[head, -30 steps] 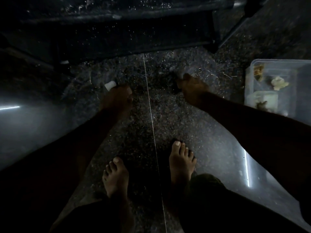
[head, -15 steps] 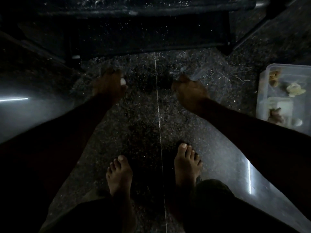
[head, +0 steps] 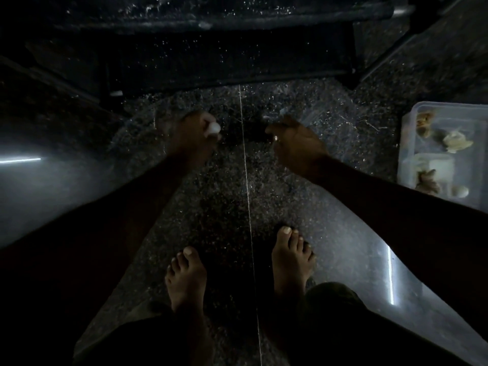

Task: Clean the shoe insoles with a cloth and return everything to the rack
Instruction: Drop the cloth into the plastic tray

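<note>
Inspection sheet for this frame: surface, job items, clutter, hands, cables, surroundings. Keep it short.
Surface: dark speckled stone floor with a thin pale seam line; very dim light.
Job's things: small white object, possibly the cloth, in the left hand; insoles not identifiable; dark low rack ahead.
Clutter: clear plastic box at right, holding pale and brownish odds and ends.
Hands: left hand grips the white object; right hand curled, contents too dark to tell.
Cables: nothing seen.
Surroundings: bare feet on the floor; light streaks reflected at left and right.

Both arms reach forward; left hand point(head: 188, 138) and right hand point(head: 298, 146) curled.
</note>
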